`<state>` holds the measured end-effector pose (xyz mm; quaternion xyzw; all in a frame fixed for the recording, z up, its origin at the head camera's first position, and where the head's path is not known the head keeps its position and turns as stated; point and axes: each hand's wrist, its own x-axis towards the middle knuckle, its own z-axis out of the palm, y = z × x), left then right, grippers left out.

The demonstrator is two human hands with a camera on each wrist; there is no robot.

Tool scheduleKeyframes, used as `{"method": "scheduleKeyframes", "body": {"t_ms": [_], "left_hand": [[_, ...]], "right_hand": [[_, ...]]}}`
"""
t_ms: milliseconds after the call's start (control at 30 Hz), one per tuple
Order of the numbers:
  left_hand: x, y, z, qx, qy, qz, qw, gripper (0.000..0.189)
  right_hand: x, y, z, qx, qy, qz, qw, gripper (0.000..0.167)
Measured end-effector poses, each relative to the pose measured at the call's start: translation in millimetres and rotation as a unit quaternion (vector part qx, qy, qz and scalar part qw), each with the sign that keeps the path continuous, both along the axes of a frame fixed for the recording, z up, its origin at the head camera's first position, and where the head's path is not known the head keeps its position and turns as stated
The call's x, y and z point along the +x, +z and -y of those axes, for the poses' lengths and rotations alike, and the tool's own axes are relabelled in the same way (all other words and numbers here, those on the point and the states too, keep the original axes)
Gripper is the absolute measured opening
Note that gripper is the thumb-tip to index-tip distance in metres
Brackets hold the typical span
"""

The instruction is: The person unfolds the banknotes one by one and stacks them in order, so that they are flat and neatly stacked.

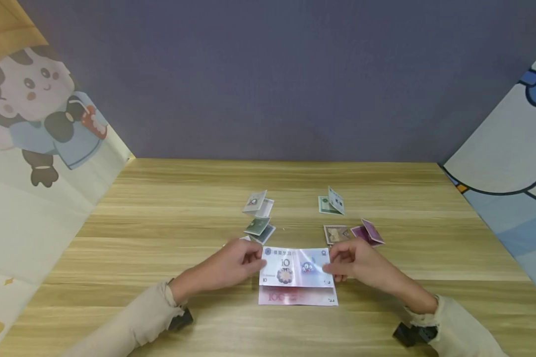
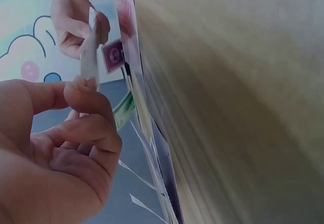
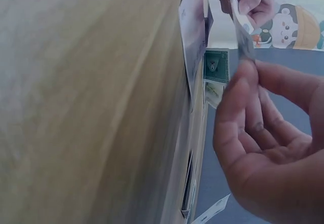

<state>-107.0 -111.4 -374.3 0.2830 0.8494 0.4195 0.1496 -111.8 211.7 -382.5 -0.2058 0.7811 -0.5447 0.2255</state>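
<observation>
A pale play banknote marked 10 [image 1: 297,268] is stretched between my two hands, with a crease down its middle. My left hand [image 1: 232,265] pinches its left edge between thumb and fingers. At the opposite edge, my right hand [image 1: 364,262] pinches it the same way. Both wrist views show the held banknote [image 2: 89,54] edge-on, raised off the table. Beneath it, a pink banknote marked 100 [image 1: 297,297] lies on the wood, its upper part covered in the head view.
Folded banknotes stand beyond my hands: a pale one [image 1: 255,202] and a dark green one [image 1: 257,226] at left, a green one [image 1: 329,204], a brown one [image 1: 336,234] and a purple one [image 1: 369,232] at right. A grey-blue wall [image 1: 286,79] bounds the wooden table's [image 1: 161,198] far edge.
</observation>
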Motion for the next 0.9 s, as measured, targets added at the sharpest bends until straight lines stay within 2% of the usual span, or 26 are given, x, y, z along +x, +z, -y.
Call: {"method": "scheduleKeyframes", "body": {"t_ms": [167, 333, 433, 633, 800, 900], "left_hand": [[3.9, -2.5, 0.2, -0.003, -0.021, 0.0, 0.9998, 0.023], [6.0, -5.0, -1.9, -0.018, -0.031, 0.04, 0.9985, 0.022], [6.3, -6.0, -4.0, -0.038, -0.039, 0.048, 0.9974, 0.023], [5.3, -5.4, -8.2, -0.084, -0.04, 0.066, 0.9935, 0.026], [3.4, -2.0, -10.6, -0.097, -0.037, 0.08, 0.9913, 0.025], [1.8, -1.2, -11.4, -0.104, -0.035, 0.076, 0.991, 0.025]], "right_hand": [[0.4, -2.7, 0.2, 0.02, 0.025, -0.007, 0.9995, 0.017], [2.7, -2.9, 2.1, 0.057, 0.039, -0.01, 0.9976, 0.016], [3.6, -2.5, 3.7, 0.079, 0.051, -0.006, 0.9955, 0.017], [2.3, -0.6, 5.5, 0.12, 0.074, 0.001, 0.9901, 0.023], [-2.9, 2.3, 5.5, 0.134, 0.086, 0.002, 0.9872, 0.023], [-7.4, 2.7, 5.3, 0.138, 0.091, -0.005, 0.9863, 0.023]]}}
